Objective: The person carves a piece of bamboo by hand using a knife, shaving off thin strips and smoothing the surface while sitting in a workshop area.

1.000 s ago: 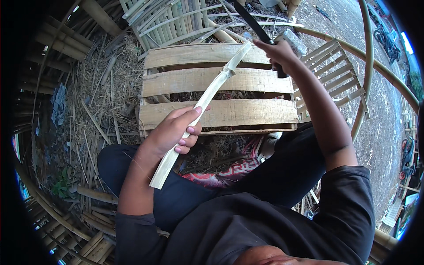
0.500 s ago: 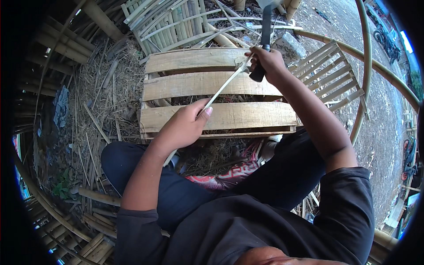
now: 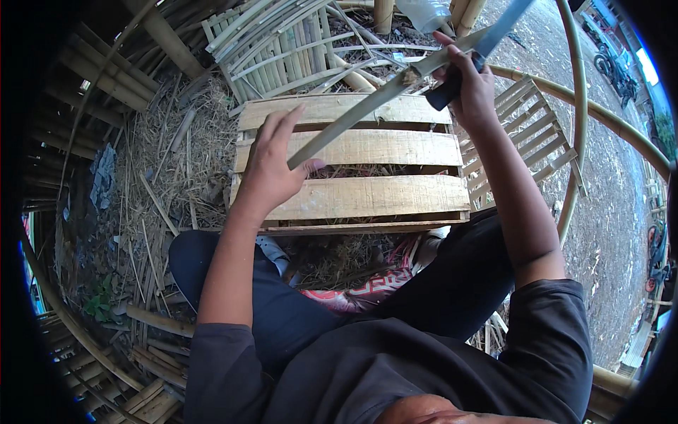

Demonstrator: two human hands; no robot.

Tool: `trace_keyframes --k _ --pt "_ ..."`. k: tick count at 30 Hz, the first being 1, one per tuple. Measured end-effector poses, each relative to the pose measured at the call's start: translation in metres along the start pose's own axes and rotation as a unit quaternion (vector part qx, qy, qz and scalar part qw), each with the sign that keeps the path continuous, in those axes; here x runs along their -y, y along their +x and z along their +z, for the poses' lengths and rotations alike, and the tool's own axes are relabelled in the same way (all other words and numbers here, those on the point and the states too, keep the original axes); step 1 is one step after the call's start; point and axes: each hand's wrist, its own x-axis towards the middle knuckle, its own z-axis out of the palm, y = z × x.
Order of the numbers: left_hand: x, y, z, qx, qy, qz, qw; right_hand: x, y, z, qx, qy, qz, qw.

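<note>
My right hand [image 3: 470, 88] is closed round the black handle [image 3: 446, 93] of a long knife, its blade [image 3: 506, 30] pointing up and away to the right. The same hand also grips a bamboo strip [image 3: 357, 115] that slants down to the left over a low slatted wooden table [image 3: 367, 194]. A knot with a rough patch shows on the strip near that hand. At the strip's lower end my left hand [image 3: 272, 162] is open, fingers stretched and thumb apart. The end lies between thumb and fingers; whether it touches the palm I cannot tell.
Cut bamboo strips [image 3: 272, 39] lie piled beyond the table. A slatted bamboo panel [image 3: 530, 131] leans at its right, near a bent bamboo pole [image 3: 580, 106]. A clear plastic container [image 3: 424, 14] stands at the far side. Between my legs lies a red and white sack [image 3: 357, 291].
My left hand has let go of a thin strip and moved up, opening. My right hand has moved right with the knife, now also holding a broader bamboo strip. The thin strip is no longer seen.
</note>
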Motion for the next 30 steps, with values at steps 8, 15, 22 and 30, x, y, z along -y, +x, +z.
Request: trace_keyframes --k 8,15,22,30 --pt "0.006 0.003 -0.001 -0.072 -0.124 -0.050 0.988 0.042 -0.006 0.000 0.032 -0.190 -0.242 0.951" --pt "0.005 0.006 0.009 -0.021 -0.268 -0.087 0.959 0.051 -0.018 0.000 0.070 -0.259 -0.222 0.937" --pt "-0.024 0.005 0.010 -0.051 -0.058 0.078 0.994 0.029 -0.055 0.036 0.120 -0.157 -0.098 0.975" --pt "-0.013 0.002 0.032 0.003 0.065 0.059 0.996 0.021 -0.062 0.050 0.103 -0.099 0.000 0.990"
